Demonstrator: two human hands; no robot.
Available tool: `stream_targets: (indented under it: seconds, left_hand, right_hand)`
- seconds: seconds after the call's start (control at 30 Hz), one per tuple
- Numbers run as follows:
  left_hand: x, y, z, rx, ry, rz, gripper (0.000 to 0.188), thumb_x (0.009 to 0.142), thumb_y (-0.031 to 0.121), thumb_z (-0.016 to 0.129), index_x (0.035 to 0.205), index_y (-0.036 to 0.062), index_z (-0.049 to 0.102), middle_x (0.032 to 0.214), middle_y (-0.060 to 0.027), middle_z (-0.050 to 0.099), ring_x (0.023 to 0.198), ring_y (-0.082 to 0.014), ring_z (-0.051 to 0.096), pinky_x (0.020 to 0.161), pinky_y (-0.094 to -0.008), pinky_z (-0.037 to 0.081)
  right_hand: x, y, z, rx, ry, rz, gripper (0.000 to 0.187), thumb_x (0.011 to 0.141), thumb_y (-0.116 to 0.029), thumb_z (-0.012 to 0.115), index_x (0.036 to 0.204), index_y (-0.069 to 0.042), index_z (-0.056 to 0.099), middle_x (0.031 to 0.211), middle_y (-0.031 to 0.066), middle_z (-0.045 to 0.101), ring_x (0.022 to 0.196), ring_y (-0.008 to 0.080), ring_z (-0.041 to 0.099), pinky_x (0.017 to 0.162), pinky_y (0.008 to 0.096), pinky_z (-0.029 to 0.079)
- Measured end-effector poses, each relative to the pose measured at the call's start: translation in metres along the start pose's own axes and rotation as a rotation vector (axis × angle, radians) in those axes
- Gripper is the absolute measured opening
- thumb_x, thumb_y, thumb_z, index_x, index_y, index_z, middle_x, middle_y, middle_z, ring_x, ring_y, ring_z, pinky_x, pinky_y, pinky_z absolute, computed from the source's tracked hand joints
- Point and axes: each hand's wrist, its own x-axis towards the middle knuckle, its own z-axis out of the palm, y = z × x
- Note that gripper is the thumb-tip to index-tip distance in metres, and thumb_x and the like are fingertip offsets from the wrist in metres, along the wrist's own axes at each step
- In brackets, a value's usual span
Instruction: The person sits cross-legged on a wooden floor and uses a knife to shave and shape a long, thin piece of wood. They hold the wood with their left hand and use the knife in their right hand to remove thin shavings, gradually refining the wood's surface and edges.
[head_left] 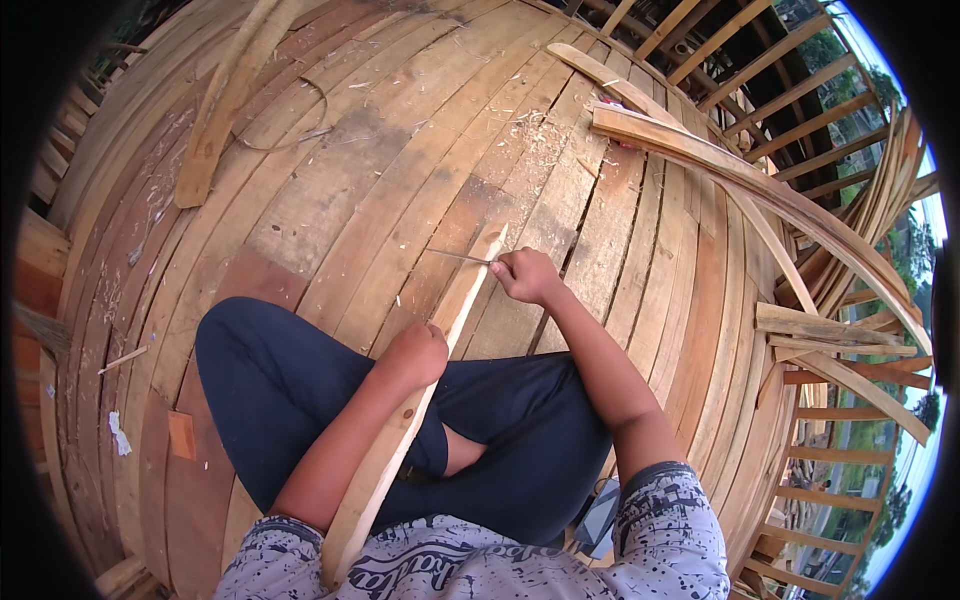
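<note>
A long pale wooden strip runs from against my shirt, across my folded legs, to a narrow far end beyond my knees. Partway along it, my left hand is closed round the strip. Closer to the far end, my right hand grips a thin metal blade, which looks like a knife. The blade lies crosswise over the strip and points left. Its handle is hidden inside my fingers.
Wood shavings litter the plank floor. A thick board lies at the far left. Long curved planks and cut boards are at the right, near an open slatted frame. A grey box-like object sits beside my right hip.
</note>
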Motion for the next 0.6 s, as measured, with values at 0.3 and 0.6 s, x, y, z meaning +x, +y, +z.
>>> stream_targets:
  seconds: [0.3,0.6]
  left_hand:
    - [-0.009,0.024,-0.027,-0.128,0.032,-0.077,0.034,0.091,0.009,0.04,0.104,-0.0167,0.058,0.098,-0.0372,0.062,0.09,-0.049,0.064,0.082,-0.0526,0.053]
    - [-0.002,0.016,-0.015,-0.046,0.02,0.004,0.036,0.089,0.006,0.043,0.108,-0.021,0.057,0.096,-0.0372,0.063,0.084,-0.0479,0.066,0.077,-0.0509,0.055]
  right_hand:
    - [0.003,0.013,0.004,0.048,0.107,0.223,0.043,0.095,-0.046,0.051,0.089,-0.01,0.074,0.083,0.0196,0.07,0.086,0.039,0.069,0.078,0.0501,0.053]
    - [0.003,0.016,0.007,0.042,0.26,0.317,0.035,0.089,-0.043,0.059,0.08,-0.012,0.072,0.074,0.0163,0.069,0.077,0.0381,0.068,0.07,0.0484,0.053]
